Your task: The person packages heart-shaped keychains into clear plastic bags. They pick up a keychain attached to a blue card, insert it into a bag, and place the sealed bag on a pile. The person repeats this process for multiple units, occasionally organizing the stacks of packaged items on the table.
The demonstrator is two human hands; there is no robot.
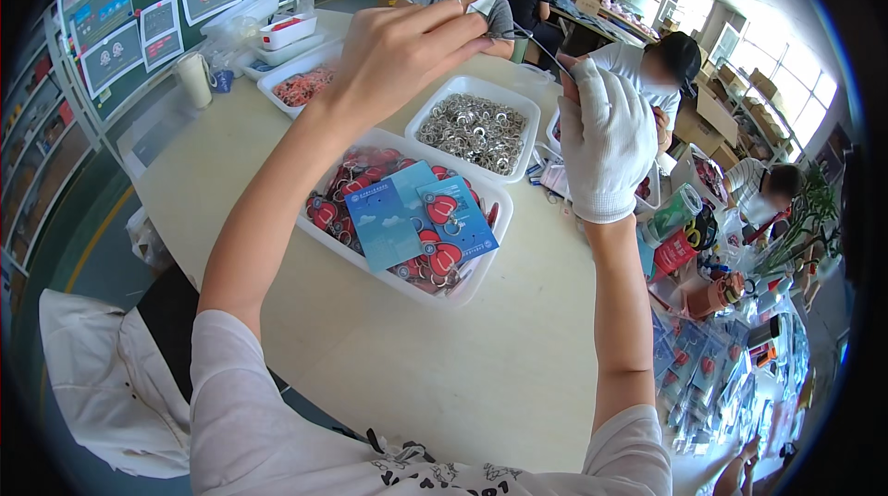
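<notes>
Both my hands are raised above the table. My bare left hand (402,57) has its fingers drawn together in a pinch. My right hand (609,145), in a white knit glove, is closed with its fingertips pointing up. A thin, curved strand (546,49) runs between the fingertips of both hands; its kind is too fine to make out. Below them a white tub (462,297) holds several red keychain charms (444,258) with metal rings. On top lie a blue printed card (384,219) and another blue card (476,228) with a red charm on it.
Behind the tub stands a white tray of metal rings (474,131). Farther left are a tray of pinkish-red pieces (303,87) and a cream cup (194,80). Bagged items (694,367), a green-and-white cup (683,205) and bottles crowd the right. Co-workers (638,61) sit across the table.
</notes>
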